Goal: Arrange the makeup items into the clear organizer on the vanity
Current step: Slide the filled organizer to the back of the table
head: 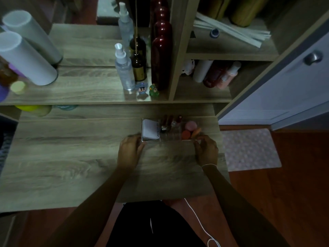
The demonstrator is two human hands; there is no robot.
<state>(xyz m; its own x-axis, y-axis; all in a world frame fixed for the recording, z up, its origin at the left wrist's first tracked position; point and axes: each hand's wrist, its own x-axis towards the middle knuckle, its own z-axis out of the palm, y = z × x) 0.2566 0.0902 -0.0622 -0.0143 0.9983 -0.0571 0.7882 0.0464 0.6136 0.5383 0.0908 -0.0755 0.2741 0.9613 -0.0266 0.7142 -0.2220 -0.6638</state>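
A: Where is the clear organizer [170, 130]?

B: On the wooden table [71, 157], toward one o'clock from the middle of the view, near the table's far right edge. Both hands are on it.

A: How do the hands hold it?

B: The left hand [130, 152] is at the organizer's seven o'clock corner, its fingers [138, 139] curled against the near left wall. The right hand [206, 150] is at the five o'clock corner, its fingers [199, 139] bent in and pinching the near right edge. In this dim light I cannot tell how tight either grip is.

A: What lies inside?

B: In the left compartment, a pale flat compact [150, 130]. In the middle, small dark tubes with shiny caps [168, 124], too blurred to name surely. In the right compartment, a pink sponge [191, 125] at twelve o'clock, a round orange sponge [186, 134] below it, and a teardrop orange sponge [195, 131] just beside that one.

A: And around it?

B: On the raised shelf [89, 86] at twelve o'clock stand a clear spray bottle [124, 68], a brown bottle [138, 66] and a dark red bottle [161, 59], with two small figurines [148, 90] in front of them. A white cylinder [28, 59] stands at ten o'clock. On the floor at three o'clock lies a pink mat [249, 148].
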